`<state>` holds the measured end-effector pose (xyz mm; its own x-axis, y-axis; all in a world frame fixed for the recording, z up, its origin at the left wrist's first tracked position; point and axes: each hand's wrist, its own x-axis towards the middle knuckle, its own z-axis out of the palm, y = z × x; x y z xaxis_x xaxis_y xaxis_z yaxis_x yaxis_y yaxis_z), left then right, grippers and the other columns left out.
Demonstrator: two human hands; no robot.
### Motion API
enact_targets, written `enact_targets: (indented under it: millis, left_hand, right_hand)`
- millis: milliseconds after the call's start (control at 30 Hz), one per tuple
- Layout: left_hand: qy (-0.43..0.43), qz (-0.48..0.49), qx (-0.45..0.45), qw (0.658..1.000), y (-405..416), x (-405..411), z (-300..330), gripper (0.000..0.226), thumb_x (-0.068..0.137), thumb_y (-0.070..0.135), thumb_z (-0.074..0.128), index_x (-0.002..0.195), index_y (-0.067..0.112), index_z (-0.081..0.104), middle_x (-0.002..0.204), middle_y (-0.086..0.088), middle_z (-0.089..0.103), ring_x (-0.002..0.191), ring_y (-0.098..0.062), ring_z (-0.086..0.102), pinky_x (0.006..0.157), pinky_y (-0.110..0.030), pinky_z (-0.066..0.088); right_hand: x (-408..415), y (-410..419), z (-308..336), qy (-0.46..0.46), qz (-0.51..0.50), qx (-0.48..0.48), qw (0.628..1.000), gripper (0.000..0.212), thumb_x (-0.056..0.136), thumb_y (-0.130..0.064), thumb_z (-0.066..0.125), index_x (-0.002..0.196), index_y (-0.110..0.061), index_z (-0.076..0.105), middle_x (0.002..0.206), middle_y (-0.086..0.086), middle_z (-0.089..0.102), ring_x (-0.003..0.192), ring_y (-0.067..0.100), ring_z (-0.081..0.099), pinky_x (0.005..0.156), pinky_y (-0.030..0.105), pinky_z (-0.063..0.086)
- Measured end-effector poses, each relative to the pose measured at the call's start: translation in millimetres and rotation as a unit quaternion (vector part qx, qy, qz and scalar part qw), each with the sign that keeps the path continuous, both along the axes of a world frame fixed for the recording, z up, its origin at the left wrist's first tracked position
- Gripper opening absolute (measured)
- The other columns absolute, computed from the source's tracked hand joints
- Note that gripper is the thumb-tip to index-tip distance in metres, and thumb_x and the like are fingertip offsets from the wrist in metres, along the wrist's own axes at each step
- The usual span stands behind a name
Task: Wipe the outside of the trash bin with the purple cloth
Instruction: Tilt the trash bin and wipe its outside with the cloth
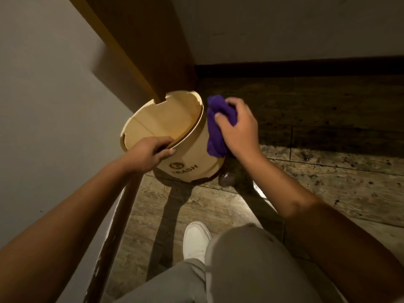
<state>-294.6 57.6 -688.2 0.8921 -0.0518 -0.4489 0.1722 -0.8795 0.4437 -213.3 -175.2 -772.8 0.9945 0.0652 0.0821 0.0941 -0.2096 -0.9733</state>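
Note:
A pale wooden trash bin (192, 158) marked "TRASH" stands on the floor in a corner, tilted toward me with its round mouth showing. My left hand (150, 153) grips the near rim, fingers hooked inside and thumb on the outer wall. My right hand (237, 125) holds a bunched purple cloth (215, 130) pressed against the bin's right outer side. The cloth hangs from near the rim down to about mid-height of the wall.
A grey wall (48, 106) with a dark baseboard runs along the left, and a wooden door frame (140, 44) rises behind the bin. The wood-plank floor (317, 171) spreads to the right. My white shoe (195, 239) and bent knees are below.

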Motion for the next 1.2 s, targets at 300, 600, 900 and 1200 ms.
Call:
enact_targets:
  millis: [300,600,900,1200]
  left_hand:
    - [-0.041,0.138,-0.164,0.976,-4,4,9,0.017,0.104,0.024,0.057,0.111,0.032,0.07,0.113,0.0,0.07,0.109,-0.02,0.064,0.095,-0.043,0.051]
    - [-0.024,0.181,-0.168,0.969,16,3,9,0.017,0.103,0.03,0.057,0.109,0.034,0.072,0.114,0.004,0.071,0.109,-0.019,0.063,0.091,-0.043,0.05]
    - [-0.044,0.188,-0.158,0.968,5,17,11,0.016,0.104,0.034,0.056,0.105,0.04,0.071,0.114,0.007,0.071,0.11,-0.021,0.064,0.104,-0.057,0.048]
    - [-0.049,0.238,-0.187,0.952,18,11,11,0.019,0.105,0.031,0.055,0.106,0.036,0.072,0.116,0.002,0.068,0.113,-0.03,0.061,0.106,-0.065,0.046]
  right_hand:
    - [-26,63,-29,-0.081,0.026,-0.198,0.976,0.058,0.098,-0.052,0.047,0.152,-0.032,0.038,0.159,0.007,0.037,0.139,0.03,0.04,0.103,0.042,0.039]
    - [-21,11,-127,0.164,-0.061,-0.266,0.948,0.049,0.1,-0.044,0.053,0.145,-0.027,0.046,0.134,0.011,0.054,0.117,0.032,0.058,0.089,0.04,0.047]
    - [4,41,-23,-0.059,0.044,-0.136,0.988,0.047,0.086,-0.05,0.063,0.13,-0.033,0.055,0.132,0.003,0.052,0.109,0.021,0.058,0.084,0.033,0.049]
    - [-78,1,-121,-0.006,0.201,-0.403,0.893,0.052,0.084,-0.048,0.072,0.129,-0.029,0.056,0.126,0.007,0.051,0.11,0.027,0.057,0.085,0.039,0.054]
